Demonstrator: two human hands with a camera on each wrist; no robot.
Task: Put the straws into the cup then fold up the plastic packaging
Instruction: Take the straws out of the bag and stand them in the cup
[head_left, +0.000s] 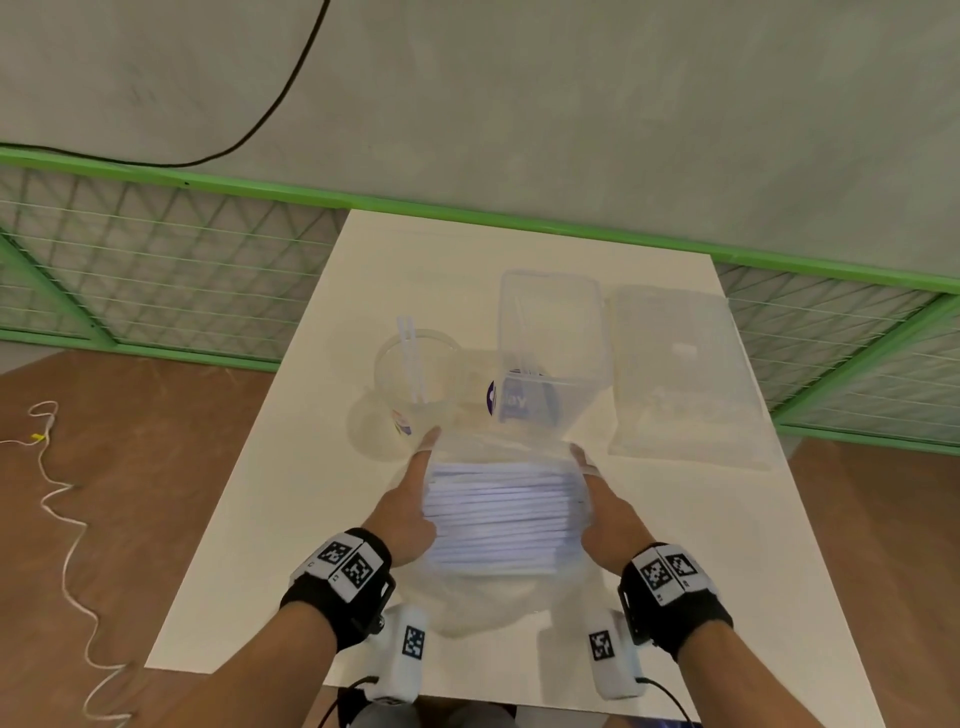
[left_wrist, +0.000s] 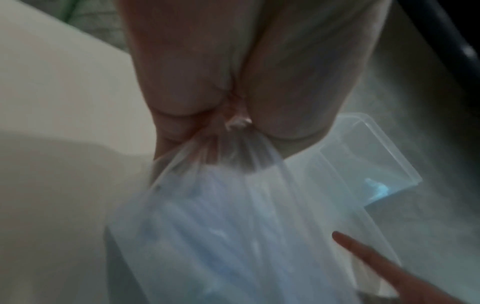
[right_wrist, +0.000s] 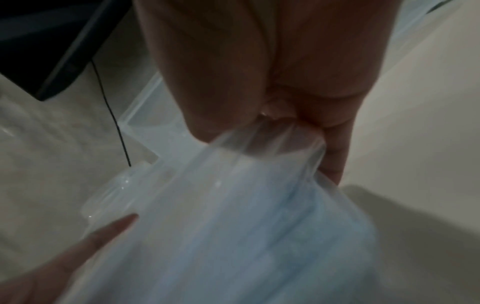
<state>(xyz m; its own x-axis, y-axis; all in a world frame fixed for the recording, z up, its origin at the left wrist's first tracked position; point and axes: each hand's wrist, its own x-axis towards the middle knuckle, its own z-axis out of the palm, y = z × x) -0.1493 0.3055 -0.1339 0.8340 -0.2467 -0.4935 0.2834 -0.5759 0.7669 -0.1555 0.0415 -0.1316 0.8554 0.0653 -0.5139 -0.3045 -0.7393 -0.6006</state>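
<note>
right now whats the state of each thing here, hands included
left hand: pinches the bag's left side
right hand: pinches the bag's right side
plastic bag: lifted between both hands, full of straws
straws in the bag: bundled, lying crosswise
cup: upright, two straws inside
clear box: open, lid off
lid: flat on the table, right of the box

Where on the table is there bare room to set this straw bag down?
Bare tabletop lies left of the left hand, and more right of the right hand, below the flat plastic sheet. The far strip behind the clear box is bare too. It is crowded just ahead of the straw bag, round the cup.
</note>
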